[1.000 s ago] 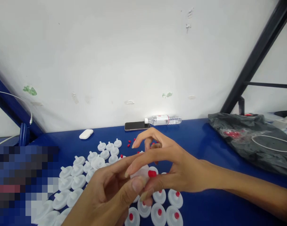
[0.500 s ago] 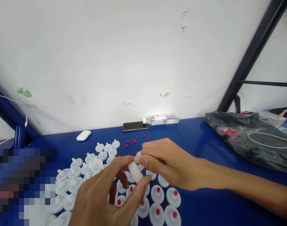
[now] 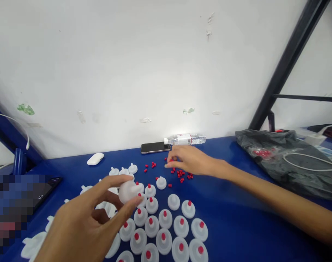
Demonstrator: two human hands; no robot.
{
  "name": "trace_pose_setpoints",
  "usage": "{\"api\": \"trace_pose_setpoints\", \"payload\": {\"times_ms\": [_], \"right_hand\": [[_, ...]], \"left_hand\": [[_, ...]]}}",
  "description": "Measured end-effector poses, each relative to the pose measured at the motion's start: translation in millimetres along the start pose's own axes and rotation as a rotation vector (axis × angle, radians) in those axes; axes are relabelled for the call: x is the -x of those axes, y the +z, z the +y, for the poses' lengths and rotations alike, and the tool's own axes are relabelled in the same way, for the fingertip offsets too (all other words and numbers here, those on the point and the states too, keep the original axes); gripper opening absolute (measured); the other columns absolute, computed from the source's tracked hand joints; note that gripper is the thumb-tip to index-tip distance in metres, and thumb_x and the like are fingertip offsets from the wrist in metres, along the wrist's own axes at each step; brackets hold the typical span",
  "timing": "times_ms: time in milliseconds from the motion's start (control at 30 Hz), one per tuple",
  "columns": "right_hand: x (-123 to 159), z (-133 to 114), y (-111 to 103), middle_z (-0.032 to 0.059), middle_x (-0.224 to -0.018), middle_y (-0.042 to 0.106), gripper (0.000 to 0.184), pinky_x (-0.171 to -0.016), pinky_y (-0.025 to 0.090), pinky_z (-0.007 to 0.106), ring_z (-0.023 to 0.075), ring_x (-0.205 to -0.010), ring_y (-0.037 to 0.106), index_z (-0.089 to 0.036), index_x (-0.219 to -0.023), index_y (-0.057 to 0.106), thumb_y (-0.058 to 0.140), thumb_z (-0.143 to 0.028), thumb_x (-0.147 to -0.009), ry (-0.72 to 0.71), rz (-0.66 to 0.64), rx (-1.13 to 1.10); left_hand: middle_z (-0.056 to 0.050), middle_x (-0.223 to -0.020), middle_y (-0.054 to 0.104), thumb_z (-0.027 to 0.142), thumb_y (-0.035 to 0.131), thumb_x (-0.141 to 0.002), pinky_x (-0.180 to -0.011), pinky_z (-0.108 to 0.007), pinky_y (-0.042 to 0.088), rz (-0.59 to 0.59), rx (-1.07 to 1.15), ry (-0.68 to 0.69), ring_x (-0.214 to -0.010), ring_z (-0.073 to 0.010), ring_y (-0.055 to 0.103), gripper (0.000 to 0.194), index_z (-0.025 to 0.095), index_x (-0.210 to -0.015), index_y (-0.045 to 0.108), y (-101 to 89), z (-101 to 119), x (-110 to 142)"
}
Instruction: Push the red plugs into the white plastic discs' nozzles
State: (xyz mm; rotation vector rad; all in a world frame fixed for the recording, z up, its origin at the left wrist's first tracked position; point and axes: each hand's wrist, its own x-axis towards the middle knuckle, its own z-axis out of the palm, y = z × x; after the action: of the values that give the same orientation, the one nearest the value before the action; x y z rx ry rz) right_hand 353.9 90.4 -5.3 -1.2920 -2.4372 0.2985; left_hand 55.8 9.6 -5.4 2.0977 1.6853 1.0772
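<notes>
Between the thumb and fingers of my left hand (image 3: 92, 214) is a translucent white plastic disc with a nozzle (image 3: 128, 191), its nozzle pointing right. My right hand (image 3: 189, 160) is reached out over the far part of the table, thumb and fingertips pinched together around a small red cap (image 3: 171, 160), partly hidden. Under and beside it lies a cluster of loose red caps (image 3: 180, 174). In front of me stand several white discs with red caps on their nozzles (image 3: 164, 240). Uncapped discs (image 3: 32, 245) lie around and behind my left hand.
A phone (image 3: 155, 147) and a water bottle (image 3: 184, 139) lie by the wall, with a white earbud case (image 3: 95, 159) to their left. On the right is a grey plastic bag (image 3: 288, 163) with a white cable across it. A metal post (image 3: 291, 62) slants up there.
My right hand has left the disc and moved away to the loose red caps. My left hand has drawn back to the left, still holding the disc.
</notes>
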Motion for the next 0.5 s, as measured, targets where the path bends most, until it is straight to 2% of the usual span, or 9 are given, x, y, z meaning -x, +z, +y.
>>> {"api": "trace_pose_setpoints", "payload": {"times_ms": [100,200,267,367,433,500], "right_hand": [[-2,2,15,0.0059,-0.092,0.071,0.031,-0.066,0.038,0.028,0.0187,-0.082,0.062,-0.018,-0.096,0.077,0.067,-0.048,-0.097,0.014,-0.024,-0.015],[0,-7,9,0.0042,-0.089,0.070,0.033,-0.065,0.037,0.027,0.0171,-0.079,0.061,-0.018,-0.109,0.073,0.059,-0.048,-0.101,0.032,0.021,-0.039],[4,-21,1,0.0003,-0.078,0.066,0.038,-0.060,0.035,0.026,0.0134,-0.066,0.055,-0.018,-0.102,0.071,0.049,-0.048,-0.106,0.034,0.018,-0.131],[14,-48,-6,-0.0048,-0.063,0.054,0.044,-0.054,0.031,0.025,0.0098,-0.054,0.045,-0.018,-0.082,0.066,0.044,-0.046,-0.108,-0.041,-0.074,-0.295],[21,-65,-6,-0.0062,-0.061,0.049,0.041,-0.054,0.029,0.025,0.0086,-0.053,0.042,-0.019,-0.074,0.058,0.048,-0.042,-0.106,-0.133,-0.113,-0.291],[26,-76,-5,-0.0065,-0.060,0.045,0.039,-0.055,0.027,0.026,0.0082,-0.054,0.039,-0.019,-0.068,0.049,0.051,-0.037,-0.103,-0.197,-0.097,-0.214]], "left_hand": [[0.009,-0.062,0.068,0.069,0.069,-0.078,-0.040,-0.023,0.046,-0.089,-0.021,0.004,-0.037,-0.0128,0.060,0.042,0.036,-0.104,0.071,8.6,9,-1],[0.007,-0.065,0.070,0.067,0.066,-0.083,-0.040,-0.025,0.044,-0.154,-0.033,0.004,-0.038,-0.0137,0.059,0.041,0.033,-0.105,0.072,13.8,17,0],[0.006,-0.067,0.070,0.068,0.063,-0.085,-0.040,-0.026,0.042,-0.167,-0.046,0.023,-0.036,-0.0131,0.055,0.043,0.031,-0.104,0.073,16.7,21,1],[0.005,-0.071,0.070,0.063,0.066,-0.086,-0.043,-0.027,0.043,-0.123,-0.078,0.075,-0.036,-0.0116,0.050,0.038,0.030,-0.102,0.074,22.1,26,4],[0.006,-0.071,0.070,0.055,0.070,-0.086,-0.045,-0.026,0.043,-0.134,-0.092,0.140,-0.040,-0.0121,0.052,0.028,0.030,-0.098,0.074,25.9,29,6],[0.006,-0.071,0.069,0.050,0.072,-0.086,-0.046,-0.025,0.043,-0.163,-0.114,0.186,-0.045,-0.0135,0.056,0.022,0.030,-0.096,0.074,29.1,30,8]]}}
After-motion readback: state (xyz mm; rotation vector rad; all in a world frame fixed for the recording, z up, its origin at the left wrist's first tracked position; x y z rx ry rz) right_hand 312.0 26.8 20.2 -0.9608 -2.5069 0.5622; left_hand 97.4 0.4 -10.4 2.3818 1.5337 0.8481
